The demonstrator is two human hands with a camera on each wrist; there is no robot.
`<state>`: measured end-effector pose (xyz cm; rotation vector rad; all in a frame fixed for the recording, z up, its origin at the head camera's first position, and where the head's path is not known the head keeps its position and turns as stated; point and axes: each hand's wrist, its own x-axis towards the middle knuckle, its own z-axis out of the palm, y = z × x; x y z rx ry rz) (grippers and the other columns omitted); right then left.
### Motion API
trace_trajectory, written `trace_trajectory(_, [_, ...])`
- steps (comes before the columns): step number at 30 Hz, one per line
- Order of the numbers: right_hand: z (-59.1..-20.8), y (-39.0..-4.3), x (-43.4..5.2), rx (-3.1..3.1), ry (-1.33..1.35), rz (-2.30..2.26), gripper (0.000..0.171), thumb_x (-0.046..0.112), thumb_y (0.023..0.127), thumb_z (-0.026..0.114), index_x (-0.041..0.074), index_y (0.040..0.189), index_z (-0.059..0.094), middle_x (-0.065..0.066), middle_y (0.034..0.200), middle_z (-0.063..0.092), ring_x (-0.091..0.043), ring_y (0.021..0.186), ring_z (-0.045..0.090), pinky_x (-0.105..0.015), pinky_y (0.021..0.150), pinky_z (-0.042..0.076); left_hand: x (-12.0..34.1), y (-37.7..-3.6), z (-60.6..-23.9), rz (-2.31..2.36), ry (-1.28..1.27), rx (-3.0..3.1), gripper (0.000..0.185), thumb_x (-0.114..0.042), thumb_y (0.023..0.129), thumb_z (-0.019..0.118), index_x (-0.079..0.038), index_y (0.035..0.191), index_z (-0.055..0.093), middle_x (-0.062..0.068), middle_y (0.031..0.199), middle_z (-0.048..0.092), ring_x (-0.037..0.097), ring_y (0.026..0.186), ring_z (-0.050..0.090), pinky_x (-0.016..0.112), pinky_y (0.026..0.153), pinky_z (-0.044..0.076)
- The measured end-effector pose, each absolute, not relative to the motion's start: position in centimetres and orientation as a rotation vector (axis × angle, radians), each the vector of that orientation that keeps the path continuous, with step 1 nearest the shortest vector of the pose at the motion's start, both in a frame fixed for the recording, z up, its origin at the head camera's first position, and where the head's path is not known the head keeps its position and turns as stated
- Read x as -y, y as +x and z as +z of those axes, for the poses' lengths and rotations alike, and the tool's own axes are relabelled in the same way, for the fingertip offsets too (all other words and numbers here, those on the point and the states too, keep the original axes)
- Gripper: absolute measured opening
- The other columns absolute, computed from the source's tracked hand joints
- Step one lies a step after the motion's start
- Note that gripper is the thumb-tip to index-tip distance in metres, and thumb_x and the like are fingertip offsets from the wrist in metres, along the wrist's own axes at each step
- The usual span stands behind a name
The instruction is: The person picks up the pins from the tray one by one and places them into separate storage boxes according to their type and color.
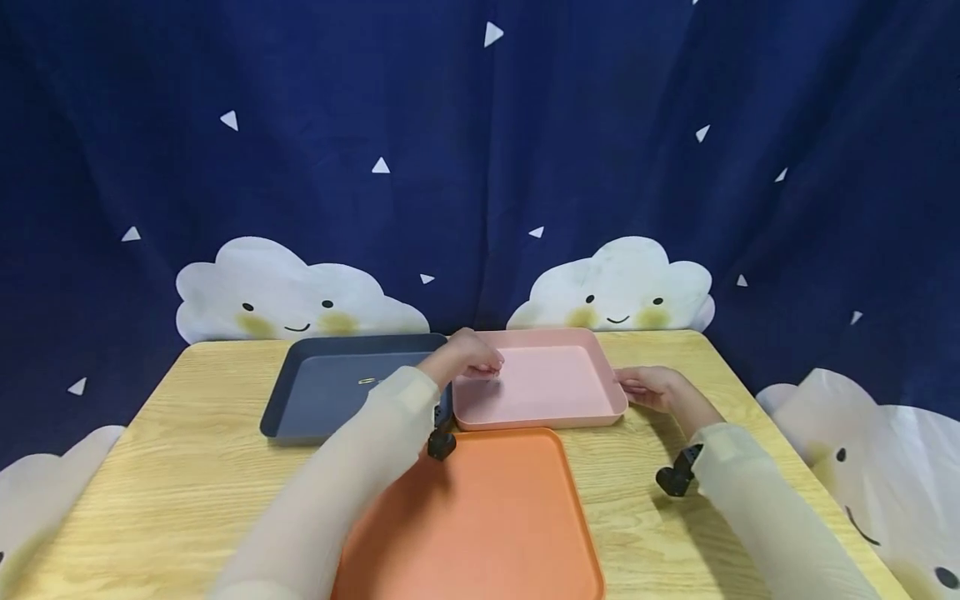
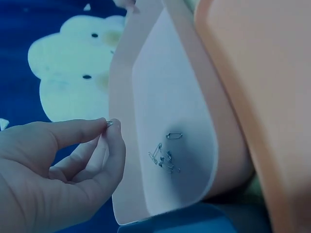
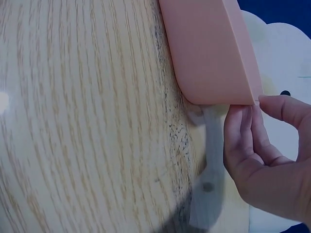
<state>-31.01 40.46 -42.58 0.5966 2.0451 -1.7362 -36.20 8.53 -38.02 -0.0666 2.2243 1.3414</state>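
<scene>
My left hand [image 1: 471,354] is above the left side of the pink tray [image 1: 551,379]. In the left wrist view, its thumb and forefinger pinch a small safety pin [image 2: 109,124], mostly hidden by the fingertips. Several silver safety pins [image 2: 174,135] lie in that tray, bunched toward one end. At the tray's right end, my right hand [image 1: 656,389] grips the rim; in the right wrist view the thumb sits on the edge, with the other fingers against the outer wall. A gold safety pin [image 1: 367,381] lies in the dark grey tray [image 1: 318,408], partly screened by the left sleeve.
The dark tray stands left of the pink one, their ends adjoining. An orange tray [image 1: 487,517] lies in front of them, partly under the left forearm. All rest on a wooden table [image 1: 172,467]. A blue curtain [image 1: 480,167] with cloud figures hangs behind.
</scene>
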Motion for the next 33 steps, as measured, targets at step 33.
trace_trajectory(33, [-42.3,-31.1,-40.1,-2.074,0.589,-1.716,0.057,0.014,0.096,0.054,-0.009,0.144,0.033,0.01,0.075,0.066,0.0,0.074,0.061,-0.014,0.072,0.055,-4.3,-32.3,-37.9,1.345,0.279,-2.366,0.02,-0.01,0.086,0.067,-0.001,0.104,0.071,0.013,0.101,0.072,0.02,0.086,0.068,0.027,0.076,0.059])
